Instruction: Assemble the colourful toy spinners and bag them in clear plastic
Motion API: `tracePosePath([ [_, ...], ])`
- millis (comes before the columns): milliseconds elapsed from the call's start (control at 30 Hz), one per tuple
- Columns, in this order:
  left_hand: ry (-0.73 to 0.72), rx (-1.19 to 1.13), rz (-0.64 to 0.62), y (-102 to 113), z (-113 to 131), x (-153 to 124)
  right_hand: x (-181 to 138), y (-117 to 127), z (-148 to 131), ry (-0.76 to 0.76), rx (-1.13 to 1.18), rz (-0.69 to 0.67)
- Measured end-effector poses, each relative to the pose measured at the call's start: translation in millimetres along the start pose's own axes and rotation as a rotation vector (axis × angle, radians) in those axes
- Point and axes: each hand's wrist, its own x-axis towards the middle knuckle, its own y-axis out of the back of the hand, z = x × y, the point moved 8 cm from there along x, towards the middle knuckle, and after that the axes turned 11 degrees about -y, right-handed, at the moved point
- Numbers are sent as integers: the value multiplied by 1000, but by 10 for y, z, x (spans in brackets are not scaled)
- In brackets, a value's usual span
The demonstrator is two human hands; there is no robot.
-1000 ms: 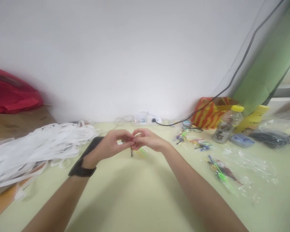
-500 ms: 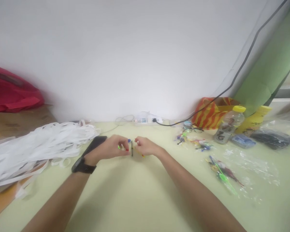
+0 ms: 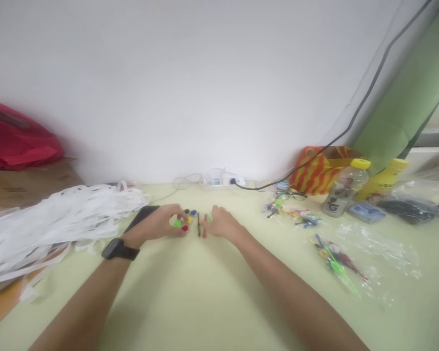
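My left hand rests on the table with thumb and fingers apart, curved around several small round pieces. Among these are a green piece, a red piece, a yellow piece and a blue piece. To their right lies a thin black stick, and beside it a thin red stick. My right hand is closed right next to the red stick. A bit of green shows at its fingers; what they hold is too blurred to make out.
White strips are heaped at left, near a dark flat object. Bagged colourful plastic pieces lie at right, before a clear bottle and a striped bag. A power strip stands against the wall.
My left hand has drawn back to the left, uncovering more round pieces. The red stick now lies beside the black one, where only its tip showed at my right hand.
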Motion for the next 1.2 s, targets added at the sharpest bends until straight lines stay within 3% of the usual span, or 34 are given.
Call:
tracePosePath([
  [167,47,35,179,-40,-39,-6,34,-157,-143,171,115,-71],
  [367,59,18,80,-549,-140,73,17,-329,-268,336,237,-73],
  [467,24,73,153,-669,-174,111,49,-390,-281,396,322,-82],
  [600,12,121,246,-700,-186,150,101,-357,-184,439,454,-106],
  [800,189,-144,353,-555,-314,76,-69,-271,-164,529,253,-77],
  [1000,46,-70,187,-561,-106,84,-130,-308,-250,602,150,4],
  [1200,22,51,217,-568,-11,95,-103,-331,-224,597,140,41],
])
